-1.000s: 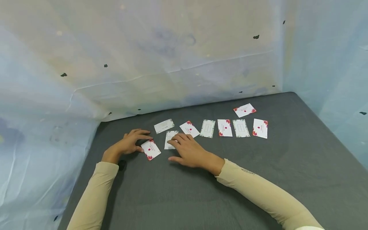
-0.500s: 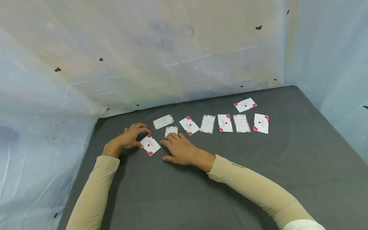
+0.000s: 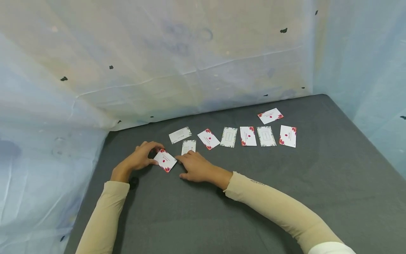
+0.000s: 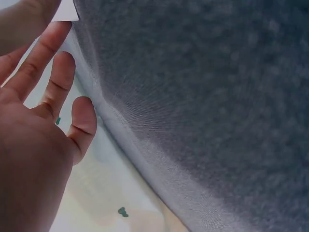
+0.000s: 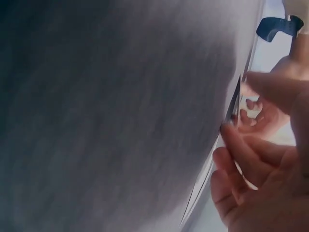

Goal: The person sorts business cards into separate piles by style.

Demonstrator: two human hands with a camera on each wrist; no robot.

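Note:
A white card with red flowers (image 3: pixel 165 161) lies at the left of the group in the head view. My left hand (image 3: pixel 141 156) grips its left edge between thumb and fingers. In the left wrist view only a corner of this card (image 4: pixel 66 10) shows beside the thumb. My right hand (image 3: pixel 196 167) is low over the cloth, its index finger reaching the card's right corner; whether it touches, I cannot tell. Just behind that hand lies a white card with green leaves (image 3: pixel 189 146), its near end partly covered by the fingers. The right wrist view shows my right fingers (image 5: pixel 241 166) loosely bent.
A row of red-flowered and green-leaved cards runs rightward, including a red-flowered card (image 3: pixel 208 139) and a green-leaved card (image 3: pixel 229 137). Another green-leaved card (image 3: pixel 180 135) lies behind. One red-flowered card (image 3: pixel 270 116) sits farther back. Dark grey cloth (image 3: pixel 222 218) covers the table; a pale curtain (image 3: pixel 190 53) hangs behind.
My right hand has moved left, off part of the green-leaved card and up to the red-flowered card's corner. The left hand keeps its grip, nearly in place. The head view has tilted slightly.

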